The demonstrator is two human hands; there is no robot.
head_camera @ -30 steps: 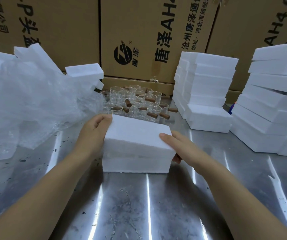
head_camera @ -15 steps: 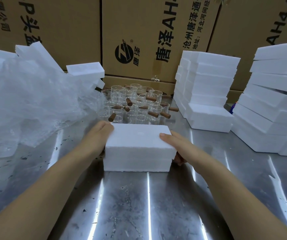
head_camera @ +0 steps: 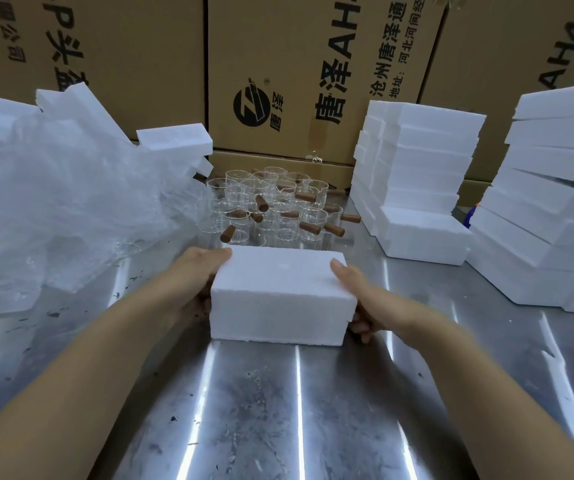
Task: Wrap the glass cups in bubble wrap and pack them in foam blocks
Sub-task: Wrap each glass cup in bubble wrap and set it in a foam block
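The top of the foam block [head_camera: 280, 299] has come down since a second ago, when its upper half sat raised and tilted; it now reads as one closed white brick, flat on the steel bench [head_camera: 254, 410]. Both hands grip it by the ends. The left hand [head_camera: 197, 275] has its thumb on the top left corner and is wrapped round the left end. The right hand [head_camera: 365, 299] has its thumb on the top right edge and its fingers curled against the right end.

The block's far edge lies just short of the cluster of small glass cups [head_camera: 271, 209] with brown stub handles, leaving only a narrow gap. To its left, a heap of crumpled bubble wrap [head_camera: 53, 209] spreads over the bench, near the left wrist. To its right, a band of bare steel separates it from a stack of foam slabs [head_camera: 420, 188], with a taller, leaning stack [head_camera: 555, 209] beyond. The widest room lies on the near side, where scuffed, speckled steel streaked with reflected light runs toward the onlooker between the forearms.

Printed cardboard cartons [head_camera: 296, 64] wall the back.
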